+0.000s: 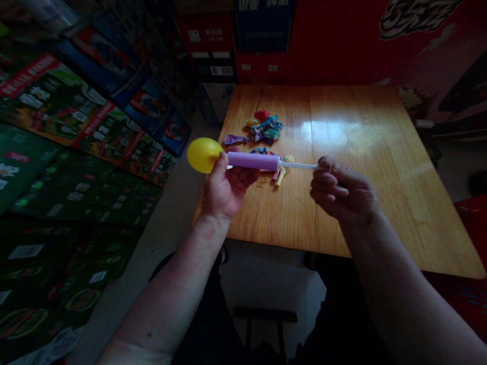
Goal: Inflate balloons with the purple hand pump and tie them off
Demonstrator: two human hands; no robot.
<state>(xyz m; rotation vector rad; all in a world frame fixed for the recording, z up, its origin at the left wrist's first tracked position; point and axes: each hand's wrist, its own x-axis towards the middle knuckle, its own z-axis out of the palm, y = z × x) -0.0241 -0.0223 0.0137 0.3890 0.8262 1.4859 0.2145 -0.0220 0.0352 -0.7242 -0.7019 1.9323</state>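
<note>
A purple balloon pump (pixel 254 161) is held level in front of me, above the near left part of the table. At its left end sits a partly inflated yellow balloon (pixel 204 155). My left hand (pixel 227 190) is closed where balloon and pump meet, thumb on the near side. My right hand (pixel 338 187) grips the end of the white plunger rod (pixel 299 165), which is drawn out of the barrel. The handle is mostly hidden by the fingers. Behind the pump lie loose balloons, among them a pale yellow one (pixel 280 177).
A pile of crumpled colourful balloons (pixel 268 129) and a purple packet (pixel 236 139) lie on the wooden table (pixel 365 203). Stacked green drink cartons (pixel 76 187) stand along my left. Red boxes (pixel 261 68) are behind the table. A dark stool (pixel 265 314) is below.
</note>
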